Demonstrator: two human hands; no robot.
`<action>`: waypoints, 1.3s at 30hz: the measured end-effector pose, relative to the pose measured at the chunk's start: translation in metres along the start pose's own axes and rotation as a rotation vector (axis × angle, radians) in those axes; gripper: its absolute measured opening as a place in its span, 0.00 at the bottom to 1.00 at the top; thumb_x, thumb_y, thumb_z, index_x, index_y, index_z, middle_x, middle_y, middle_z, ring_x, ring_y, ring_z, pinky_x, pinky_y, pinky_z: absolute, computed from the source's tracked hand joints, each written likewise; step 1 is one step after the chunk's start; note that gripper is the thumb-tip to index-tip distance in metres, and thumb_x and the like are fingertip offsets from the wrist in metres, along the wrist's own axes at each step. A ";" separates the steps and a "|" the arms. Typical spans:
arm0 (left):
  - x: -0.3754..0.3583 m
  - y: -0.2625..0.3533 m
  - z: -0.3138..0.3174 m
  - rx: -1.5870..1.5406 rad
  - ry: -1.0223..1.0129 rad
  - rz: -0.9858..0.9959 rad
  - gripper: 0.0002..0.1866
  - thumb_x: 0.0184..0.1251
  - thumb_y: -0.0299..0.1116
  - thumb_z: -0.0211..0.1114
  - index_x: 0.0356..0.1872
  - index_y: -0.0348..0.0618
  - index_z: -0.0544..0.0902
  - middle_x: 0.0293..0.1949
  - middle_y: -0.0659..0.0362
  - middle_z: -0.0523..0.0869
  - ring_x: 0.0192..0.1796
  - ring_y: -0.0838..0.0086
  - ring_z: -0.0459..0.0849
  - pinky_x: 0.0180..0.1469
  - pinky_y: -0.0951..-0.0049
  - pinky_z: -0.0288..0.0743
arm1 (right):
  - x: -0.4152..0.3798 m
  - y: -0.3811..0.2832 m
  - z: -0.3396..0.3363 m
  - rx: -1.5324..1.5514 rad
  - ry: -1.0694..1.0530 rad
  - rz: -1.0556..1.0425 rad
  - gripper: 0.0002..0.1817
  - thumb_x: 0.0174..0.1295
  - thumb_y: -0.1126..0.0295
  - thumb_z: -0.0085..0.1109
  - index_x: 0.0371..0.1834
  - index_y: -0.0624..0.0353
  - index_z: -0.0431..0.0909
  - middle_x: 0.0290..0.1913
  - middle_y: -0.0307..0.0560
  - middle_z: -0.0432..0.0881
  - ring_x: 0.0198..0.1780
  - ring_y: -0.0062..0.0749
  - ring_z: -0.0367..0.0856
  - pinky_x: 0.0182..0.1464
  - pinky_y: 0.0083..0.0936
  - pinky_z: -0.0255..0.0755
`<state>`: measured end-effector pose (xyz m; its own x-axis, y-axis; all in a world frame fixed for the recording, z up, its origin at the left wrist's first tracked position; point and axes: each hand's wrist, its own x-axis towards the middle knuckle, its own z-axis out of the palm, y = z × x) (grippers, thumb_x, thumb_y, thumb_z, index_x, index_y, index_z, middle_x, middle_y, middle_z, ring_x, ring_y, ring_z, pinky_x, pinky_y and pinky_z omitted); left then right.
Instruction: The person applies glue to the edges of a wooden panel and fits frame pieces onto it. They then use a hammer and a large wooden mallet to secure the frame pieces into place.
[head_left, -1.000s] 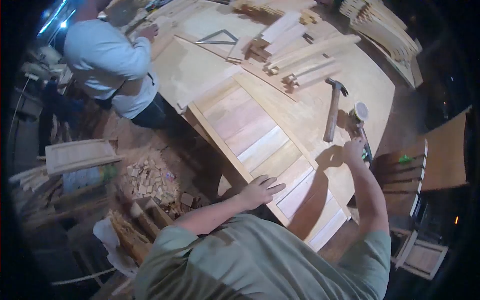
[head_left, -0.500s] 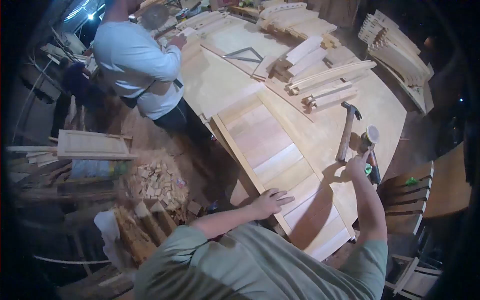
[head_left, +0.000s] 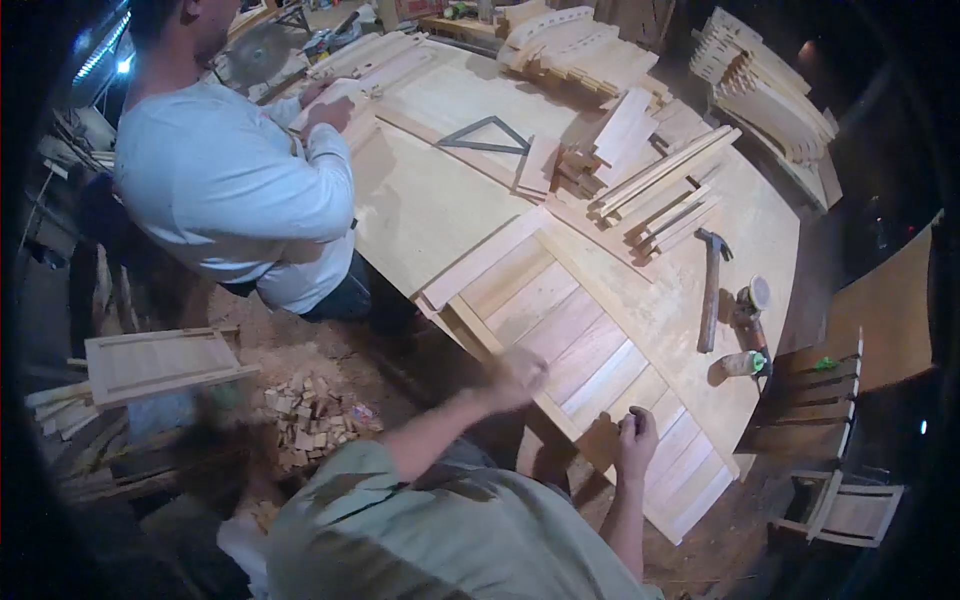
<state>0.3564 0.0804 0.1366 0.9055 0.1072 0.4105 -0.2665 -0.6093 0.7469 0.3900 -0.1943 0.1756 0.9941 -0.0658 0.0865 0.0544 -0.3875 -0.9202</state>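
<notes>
Over the slatted panel (head_left: 575, 330) is the right hand (head_left: 638, 438).

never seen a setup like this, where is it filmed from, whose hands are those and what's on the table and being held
There's no machine here: the hands belong to a person in a green shirt. The camera is worn on that person's head, looking forward and down.

The left hand is blurred near the edge of a slatted wooden panel; the right hand is over the panel, fingers curled. Whether either holds something is too unclear to tell.

The panel lies on a large wooden table, along with a claw hammer, a green-capped bottle, a triangular frame and cut wooden pieces. Another person in a pale long-sleeved shirt stands at the left.
</notes>
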 end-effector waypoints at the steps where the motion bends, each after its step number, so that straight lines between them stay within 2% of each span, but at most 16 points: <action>1: 0.011 -0.014 -0.025 0.051 0.063 -0.072 0.08 0.61 0.33 0.67 0.36 0.40 0.85 0.37 0.53 0.87 0.40 0.57 0.86 0.43 0.61 0.80 | 0.000 -0.002 -0.002 0.010 -0.029 0.050 0.11 0.68 0.70 0.56 0.30 0.67 0.77 0.24 0.39 0.76 0.26 0.20 0.71 0.28 0.23 0.66; 3: 0.020 -0.050 -0.059 0.098 0.223 -0.163 0.08 0.63 0.34 0.67 0.35 0.40 0.85 0.36 0.52 0.87 0.39 0.59 0.86 0.41 0.62 0.79 | 0.013 -0.015 -0.003 -0.156 -0.108 0.087 0.09 0.69 0.71 0.55 0.35 0.67 0.77 0.25 0.36 0.74 0.27 0.18 0.69 0.30 0.19 0.65; 5: 0.031 -0.049 -0.100 0.145 0.267 -0.446 0.08 0.64 0.34 0.65 0.35 0.41 0.86 0.35 0.51 0.87 0.38 0.61 0.86 0.41 0.63 0.79 | 0.029 -0.025 0.005 -0.136 -0.164 0.096 0.08 0.69 0.72 0.54 0.36 0.67 0.77 0.28 0.38 0.76 0.29 0.19 0.70 0.33 0.19 0.67; 9: 0.021 -0.054 -0.142 0.232 0.388 -0.412 0.10 0.69 0.34 0.62 0.36 0.37 0.86 0.35 0.53 0.89 0.40 0.66 0.87 0.44 0.67 0.79 | 0.058 -0.054 0.059 0.233 -0.125 0.009 0.13 0.69 0.70 0.56 0.27 0.65 0.77 0.23 0.34 0.73 0.28 0.16 0.68 0.32 0.18 0.64; 12: 0.015 -0.057 -0.148 0.180 0.415 -0.548 0.11 0.70 0.34 0.61 0.38 0.36 0.86 0.34 0.54 0.89 0.41 0.71 0.87 0.45 0.69 0.79 | 0.072 -0.043 0.086 0.136 -0.352 -0.068 0.11 0.68 0.71 0.57 0.28 0.64 0.77 0.25 0.34 0.75 0.30 0.17 0.70 0.34 0.20 0.67; 13: 0.020 -0.057 -0.150 0.124 0.415 -0.641 0.12 0.70 0.34 0.61 0.40 0.36 0.86 0.34 0.55 0.89 0.41 0.73 0.87 0.45 0.70 0.78 | 0.075 -0.050 0.093 0.135 -0.408 0.053 0.07 0.66 0.72 0.60 0.32 0.65 0.79 0.28 0.36 0.78 0.32 0.20 0.74 0.38 0.21 0.71; 15: 0.039 -0.067 -0.154 0.086 0.417 -0.626 0.13 0.71 0.35 0.60 0.40 0.36 0.86 0.35 0.55 0.89 0.41 0.74 0.86 0.46 0.71 0.78 | 0.081 -0.057 0.123 0.181 -0.343 -0.003 0.06 0.65 0.72 0.61 0.33 0.65 0.80 0.28 0.37 0.79 0.34 0.20 0.76 0.41 0.21 0.72; 18: 0.093 -0.095 -0.160 -0.006 0.425 -0.565 0.15 0.73 0.37 0.57 0.41 0.35 0.87 0.37 0.54 0.89 0.42 0.74 0.86 0.48 0.72 0.76 | 0.108 -0.074 0.170 0.209 -0.282 -0.085 0.05 0.61 0.73 0.62 0.36 0.64 0.82 0.32 0.42 0.83 0.40 0.24 0.79 0.48 0.24 0.73; 20: 0.144 -0.116 -0.162 -0.064 0.419 -0.528 0.17 0.75 0.38 0.55 0.41 0.35 0.87 0.37 0.54 0.89 0.43 0.75 0.85 0.49 0.73 0.76 | 0.131 -0.080 0.208 0.080 -0.178 -0.199 0.06 0.60 0.72 0.62 0.37 0.63 0.83 0.37 0.47 0.84 0.44 0.31 0.80 0.49 0.28 0.73; 21: 0.175 -0.125 -0.161 -0.111 0.452 -0.484 0.17 0.75 0.38 0.55 0.41 0.34 0.87 0.38 0.53 0.89 0.43 0.73 0.85 0.50 0.72 0.76 | 0.148 -0.076 0.222 -0.066 -0.249 -0.286 0.08 0.58 0.71 0.63 0.38 0.62 0.82 0.43 0.52 0.84 0.49 0.41 0.79 0.54 0.36 0.71; 23: 0.236 -0.167 -0.159 -0.208 0.512 -0.431 0.19 0.75 0.40 0.54 0.41 0.33 0.86 0.38 0.52 0.89 0.44 0.72 0.85 0.51 0.71 0.76 | 0.161 -0.080 0.257 -0.165 -0.202 -0.360 0.10 0.58 0.70 0.63 0.41 0.62 0.82 0.46 0.52 0.83 0.51 0.45 0.78 0.56 0.40 0.69; 28: 0.389 -0.289 -0.175 -0.577 0.862 -0.557 0.21 0.74 0.43 0.53 0.43 0.34 0.86 0.42 0.50 0.88 0.46 0.67 0.84 0.52 0.68 0.75 | 0.172 -0.080 0.301 -0.600 -0.158 -0.410 0.25 0.59 0.59 0.63 0.58 0.58 0.75 0.58 0.58 0.76 0.60 0.56 0.71 0.64 0.50 0.61; 30: 0.427 -0.357 -0.196 -0.422 0.914 -0.636 0.21 0.73 0.44 0.54 0.44 0.36 0.86 0.41 0.51 0.89 0.47 0.64 0.85 0.49 0.66 0.76 | 0.172 -0.086 0.299 -0.604 -0.227 -0.332 0.27 0.60 0.58 0.62 0.60 0.58 0.73 0.59 0.60 0.75 0.61 0.57 0.70 0.64 0.50 0.61; 33: 0.448 -0.461 -0.248 0.408 0.689 -0.772 0.17 0.73 0.40 0.55 0.48 0.39 0.85 0.46 0.52 0.87 0.50 0.63 0.85 0.49 0.64 0.77 | 0.175 -0.090 0.297 -0.610 -0.310 -0.231 0.28 0.61 0.57 0.62 0.61 0.59 0.72 0.59 0.61 0.75 0.62 0.58 0.70 0.65 0.50 0.61; 37: 0.441 -0.577 -0.334 0.882 0.534 -1.027 0.15 0.72 0.36 0.56 0.53 0.42 0.82 0.50 0.53 0.85 0.52 0.62 0.85 0.48 0.63 0.80 | 0.176 -0.097 0.299 -0.652 -0.385 -0.149 0.25 0.62 0.58 0.61 0.58 0.61 0.74 0.55 0.59 0.76 0.59 0.56 0.72 0.63 0.49 0.61; 39: 0.427 -0.639 -0.380 1.123 0.296 -1.104 0.16 0.71 0.34 0.57 0.56 0.44 0.81 0.52 0.54 0.84 0.53 0.62 0.85 0.48 0.62 0.81 | 0.178 -0.102 0.300 -0.687 -0.407 -0.136 0.25 0.61 0.58 0.61 0.58 0.61 0.74 0.55 0.59 0.76 0.58 0.55 0.72 0.62 0.48 0.62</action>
<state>0.7880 0.8137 0.0335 0.3528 0.9255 0.1379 0.9314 -0.3614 0.0430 0.5894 0.1092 0.1705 0.9463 0.3114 -0.0866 0.2393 -0.8551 -0.4599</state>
